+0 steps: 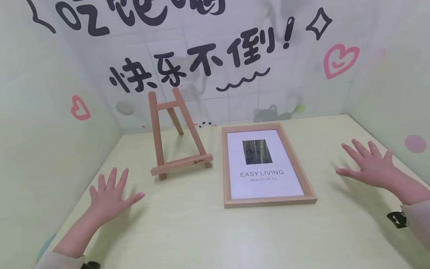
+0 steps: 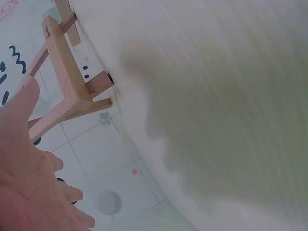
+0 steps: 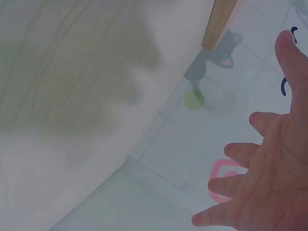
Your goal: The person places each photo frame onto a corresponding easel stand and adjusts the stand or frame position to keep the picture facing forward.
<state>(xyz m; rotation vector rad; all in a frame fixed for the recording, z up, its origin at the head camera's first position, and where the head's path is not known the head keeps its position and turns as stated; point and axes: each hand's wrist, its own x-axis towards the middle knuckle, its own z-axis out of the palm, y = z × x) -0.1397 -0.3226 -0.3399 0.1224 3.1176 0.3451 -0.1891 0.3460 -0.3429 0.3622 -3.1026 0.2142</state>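
Observation:
My left hand [image 1: 108, 200] hovers over the left part of the table, fingers spread and holding nothing. A small wooden easel [image 1: 181, 164] stands upright beyond it, a little to its right. In the left wrist view the easel [image 2: 65, 67] shows past the thumb. A wooden picture frame [image 1: 226, 172] lies flat to the right of the easel, its white sheet reading EASY LIVING. My right hand [image 1: 373, 168], also spread and holding nothing, is above the table to the right of the frame. One corner of the frame [image 3: 220, 21] enters the right wrist view.
The pale wood-grain table [image 1: 188, 228] is bounded by a back wall [image 1: 235, 108] with black lettering and by pale panels on the left [image 1: 40, 149] and right [image 1: 396, 97]. Both hands cast shadows on the tabletop.

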